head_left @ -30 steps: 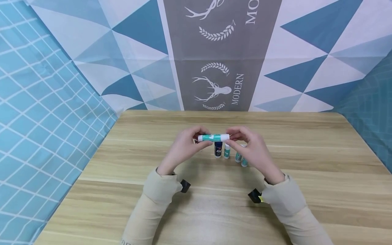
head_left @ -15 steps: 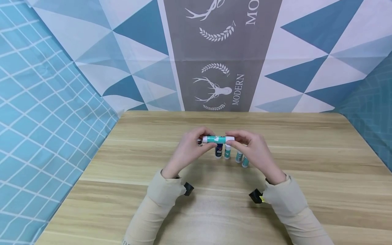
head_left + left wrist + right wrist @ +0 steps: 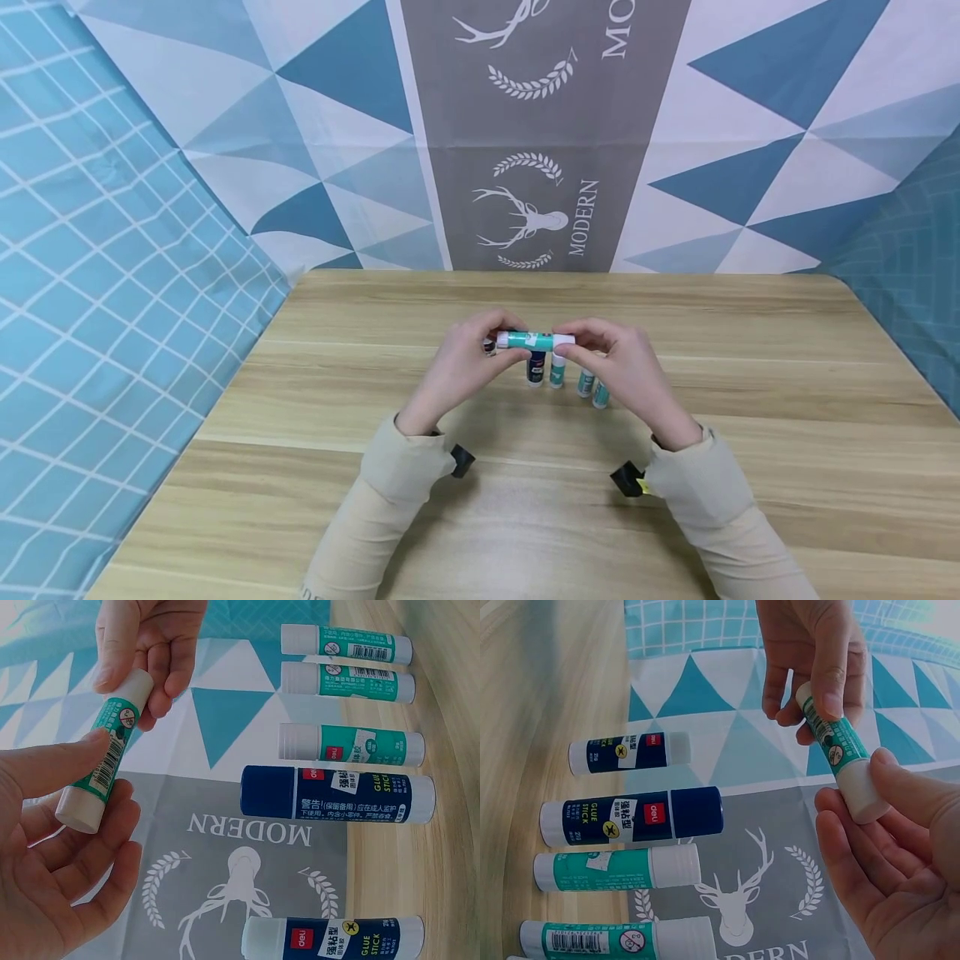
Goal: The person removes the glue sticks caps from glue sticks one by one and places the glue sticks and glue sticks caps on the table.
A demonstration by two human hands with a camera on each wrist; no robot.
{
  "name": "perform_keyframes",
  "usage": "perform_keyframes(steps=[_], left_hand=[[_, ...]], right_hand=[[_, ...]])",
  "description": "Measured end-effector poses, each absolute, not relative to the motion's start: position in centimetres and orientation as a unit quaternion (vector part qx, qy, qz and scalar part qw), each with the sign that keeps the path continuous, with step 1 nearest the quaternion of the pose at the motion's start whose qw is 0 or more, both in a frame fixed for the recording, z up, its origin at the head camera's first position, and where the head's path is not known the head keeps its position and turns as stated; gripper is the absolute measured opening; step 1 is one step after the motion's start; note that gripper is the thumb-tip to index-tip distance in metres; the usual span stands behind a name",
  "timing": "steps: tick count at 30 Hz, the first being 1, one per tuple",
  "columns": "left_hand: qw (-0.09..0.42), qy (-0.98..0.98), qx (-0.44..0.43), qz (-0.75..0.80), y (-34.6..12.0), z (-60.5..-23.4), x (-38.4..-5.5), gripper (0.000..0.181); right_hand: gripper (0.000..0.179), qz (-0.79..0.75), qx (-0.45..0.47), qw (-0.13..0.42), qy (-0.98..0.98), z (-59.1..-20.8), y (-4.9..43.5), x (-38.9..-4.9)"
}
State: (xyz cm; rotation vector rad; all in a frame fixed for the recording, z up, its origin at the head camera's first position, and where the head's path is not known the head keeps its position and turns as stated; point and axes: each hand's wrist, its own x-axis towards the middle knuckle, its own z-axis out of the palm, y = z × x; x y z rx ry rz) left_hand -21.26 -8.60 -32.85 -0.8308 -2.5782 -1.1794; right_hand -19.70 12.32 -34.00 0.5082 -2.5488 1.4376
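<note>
A person's two hands hold a green-and-white glue stick [image 3: 532,341] in the air over a wooden tabletop [image 3: 750,358], the tube lying level from side to side in the head camera's view. The left hand [image 3: 467,360] pinches it near one white end, thumb laid on the barcoded label [image 3: 106,763] and bent fingers behind; the right hand [image 3: 628,362] grips the longer white cap [image 3: 860,793] between thumb and curled fingers at the other end. Neither hand is spread wide — each is drawn in to about the tube's girth, with nothing else in its hold. Near them, five more sticks stand upright in a loose row: a dark blue stick with a pale cap [image 3: 334,939], partly hidden behind the left hand in the head view; a dark blue stick with a blue cap [image 3: 337,796]; and three green sticks [image 3: 352,745] with white caps. The held stick looks light and stiff, probably hard plastic, not easily broken but smooth enough to slip or roll between dry fingertips. The labelled barrel seems the surest place to take hold, with thumb and fingers on opposite sides; the cap, likely a separate piece, would make a poor sole grip — it could slide off and let the body drop. A gentle pinch should be ample, as squeezing harder would add little.
</note>
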Motion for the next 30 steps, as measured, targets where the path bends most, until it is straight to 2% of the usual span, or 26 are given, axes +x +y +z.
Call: perform_keyframes(steps=[26,30], left_hand=[[0.088,-0.875,-0.262,-0.397,-8.8,-32.92,-21.44,0.02],[0.092,-0.878,-0.259,-0.392,-8.83,-32.95,-21.48,0.026]], right_hand=[[0.025,0.472,0.184,0.111,-0.855,-33.93,12.9,-19.88],[0.024,0.467,0.185,0.12,-0.856,-33.97,13.16,-20.04]])
